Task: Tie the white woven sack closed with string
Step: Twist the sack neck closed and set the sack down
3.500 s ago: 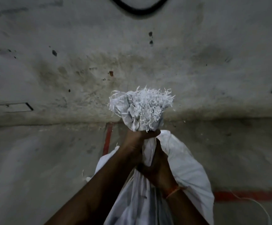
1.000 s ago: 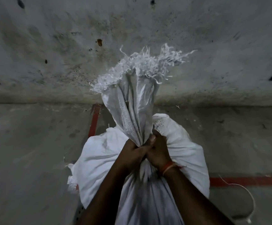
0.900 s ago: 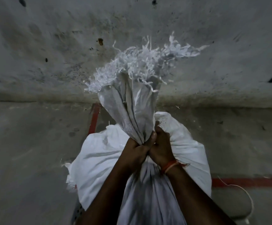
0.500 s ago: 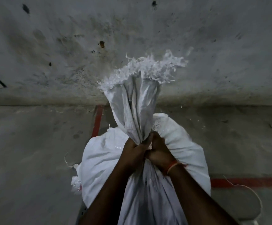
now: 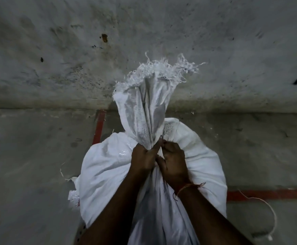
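Sack (image 5: 108, 174), white and woven, stands at lower centre of the frame on the concrete floor (image 5: 29, 165). Left hand (image 5: 144, 160) and right hand (image 5: 173, 165) both clench its gathered neck, side by side. String (image 5: 271, 209) lies loose at lower right.

The sack (image 5: 108, 174) is white, woven and bulging full, and it stands upright on the floor. Its neck (image 5: 144, 119) is gathered into a tight pleated bunch that rises above the body and ends in a frayed fringe of loose white strands. A thin white string (image 5: 268, 207) lies in a loose curve on the floor just right of the sack, apart from the neck.
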`<action>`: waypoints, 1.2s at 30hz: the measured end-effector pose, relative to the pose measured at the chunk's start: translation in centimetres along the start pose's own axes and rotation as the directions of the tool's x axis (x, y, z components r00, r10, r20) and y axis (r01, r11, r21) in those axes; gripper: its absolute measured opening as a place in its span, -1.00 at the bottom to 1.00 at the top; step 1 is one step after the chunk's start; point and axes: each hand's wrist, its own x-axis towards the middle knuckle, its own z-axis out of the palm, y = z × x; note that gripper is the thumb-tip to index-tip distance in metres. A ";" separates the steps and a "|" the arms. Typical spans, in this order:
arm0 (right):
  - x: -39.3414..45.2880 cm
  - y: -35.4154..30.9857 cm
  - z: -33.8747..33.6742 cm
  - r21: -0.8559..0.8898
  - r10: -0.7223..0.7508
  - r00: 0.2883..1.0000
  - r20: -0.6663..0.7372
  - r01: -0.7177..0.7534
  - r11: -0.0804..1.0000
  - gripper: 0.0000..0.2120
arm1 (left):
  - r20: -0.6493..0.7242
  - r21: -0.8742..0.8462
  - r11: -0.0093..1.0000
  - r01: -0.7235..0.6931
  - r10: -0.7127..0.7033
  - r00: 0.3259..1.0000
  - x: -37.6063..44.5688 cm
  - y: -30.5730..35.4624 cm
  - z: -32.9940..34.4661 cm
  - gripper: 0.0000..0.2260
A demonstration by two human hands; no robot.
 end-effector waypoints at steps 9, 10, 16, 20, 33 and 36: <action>-0.3 -0.6 0.3 -0.137 0.061 0.995 0.083 -0.049 0.989 -0.62 | 0.125 0.572 0.749 -0.335 0.323 0.938 -0.3 -1.5 -1.5 -0.65; -0.4 -0.9 -0.1 -0.174 0.053 0.993 0.109 -0.033 0.984 -0.57 | 0.112 0.656 0.688 -0.310 0.318 0.942 -0.6 -1.5 -1.6 -0.59; -1.2 -2.0 -2.0 -0.259 0.093 0.980 0.174 -0.046 0.965 -0.47 | 0.167 0.826 0.525 -0.204 0.118 0.979 -2.5 -0.6 -1.8 -0.24; -2.3 -3.0 -4.6 -0.190 0.132 0.978 0.164 -0.100 0.977 -0.37 | 0.138 0.821 0.550 -0.153 0.068 0.988 -5.6 1.5 -2.1 -0.16; -6.3 -8.8 -18.4 -0.032 0.134 0.991 0.026 -0.133 0.991 -0.12 | 0.117 0.633 0.654 -0.414 0.448 0.886 -13.9 11.0 -1.6 -0.62; -7.2 -7.7 -21.4 -0.026 0.126 0.992 -0.010 -0.126 0.992 -0.30 | 0.199 0.543 0.672 -0.504 0.480 0.854 -14.7 12.6 0.4 -0.63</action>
